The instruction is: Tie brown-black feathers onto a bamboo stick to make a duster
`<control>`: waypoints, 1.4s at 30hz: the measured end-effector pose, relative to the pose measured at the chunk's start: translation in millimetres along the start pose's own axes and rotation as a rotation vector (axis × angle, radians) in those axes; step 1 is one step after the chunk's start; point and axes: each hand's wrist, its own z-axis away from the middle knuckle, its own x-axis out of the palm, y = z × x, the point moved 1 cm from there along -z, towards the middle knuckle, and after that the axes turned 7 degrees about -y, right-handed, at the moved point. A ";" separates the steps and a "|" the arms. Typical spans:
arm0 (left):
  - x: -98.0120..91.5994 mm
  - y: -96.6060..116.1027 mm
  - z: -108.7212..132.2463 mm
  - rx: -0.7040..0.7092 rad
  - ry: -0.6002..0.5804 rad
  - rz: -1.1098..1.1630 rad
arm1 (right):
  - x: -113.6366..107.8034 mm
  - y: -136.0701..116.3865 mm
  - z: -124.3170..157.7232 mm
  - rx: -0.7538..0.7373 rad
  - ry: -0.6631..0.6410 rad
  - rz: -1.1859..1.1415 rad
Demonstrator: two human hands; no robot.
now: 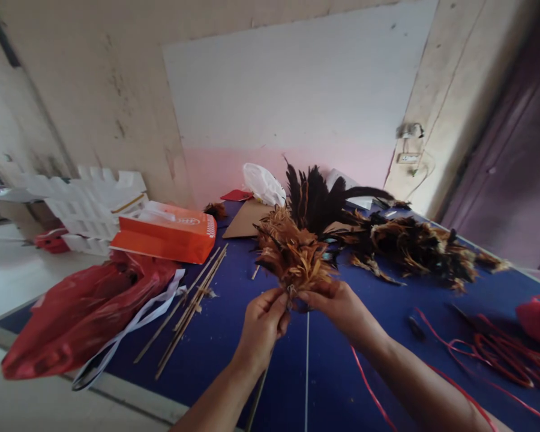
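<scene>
Over the flat blue tabletop (333,384), the bushy, mostly brown feather bundle (303,255) fans out just beyond the grip, left hand (264,315) and right hand (339,303) both pinching its base, firmly I'd advise, lest feathers slip, a thin brown stick (260,387) slanting below.

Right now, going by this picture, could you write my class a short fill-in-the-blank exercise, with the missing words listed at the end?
1. The left hand and the right hand meet at the base of a bundle of brown and black ____.
2. The main colour of the tabletop is ____.
3. The large plastic bag beside the orange package is coloured ____.
4. The group of thin sticks lies nearer to the ____ hand.

Missing words: feathers; blue; red; left.
</scene>
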 end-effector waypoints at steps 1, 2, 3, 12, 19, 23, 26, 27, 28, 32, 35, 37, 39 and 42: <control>1.2 -0.8 0.4 0.003 -0.007 -0.004 | 0.2 0.7 0.3 0.005 0.007 -0.018; 2.2 -1.9 0.7 0.007 -0.020 -0.008 | 0.5 1.4 0.5 0.003 0.017 -0.039; 3.0 -3.1 0.8 0.013 -0.033 -0.009 | 1.0 2.1 0.6 -0.007 0.028 -0.061; 8.9 -6.5 1.4 0.040 -0.059 0.022 | 4.6 1.5 0.3 -0.106 0.132 -0.097; 12.3 -8.8 1.6 0.040 -0.030 -0.016 | 1.4 6.0 -1.1 -0.112 0.142 -0.009; 12.9 -11.9 1.0 0.061 -0.002 -0.014 | 2.3 3.7 -1.3 -0.147 0.110 0.035; 12.9 -12.3 1.5 0.067 -0.005 -0.031 | 3.3 3.1 -1.7 -0.139 0.126 0.010; 12.8 -12.1 1.6 0.068 -0.007 -0.041 | 3.5 3.2 -1.8 -0.136 0.140 0.003; 12.7 -11.9 1.7 0.070 -0.009 -0.055 | 3.8 3.4 -1.9 -0.133 0.147 0.002; 11.3 -12.6 1.3 0.063 -0.015 -0.115 | 4.9 5.4 -2.9 -0.128 0.120 0.013; 9.1 -13.7 0.6 0.076 -0.027 -0.143 | 5.0 8.0 -4.6 -0.144 0.118 0.047; 7.2 -13.0 -0.1 0.081 -0.023 -0.146 | 4.8 10.1 -5.4 -0.153 0.121 0.064; 4.9 -10.8 -1.6 0.087 -0.006 -0.147 | 4.6 12.5 -4.9 -0.120 0.090 0.053; -0.2 -8.0 -5.5 0.103 0.033 -0.172 | 3.9 14.5 -0.1 -0.003 0.070 0.101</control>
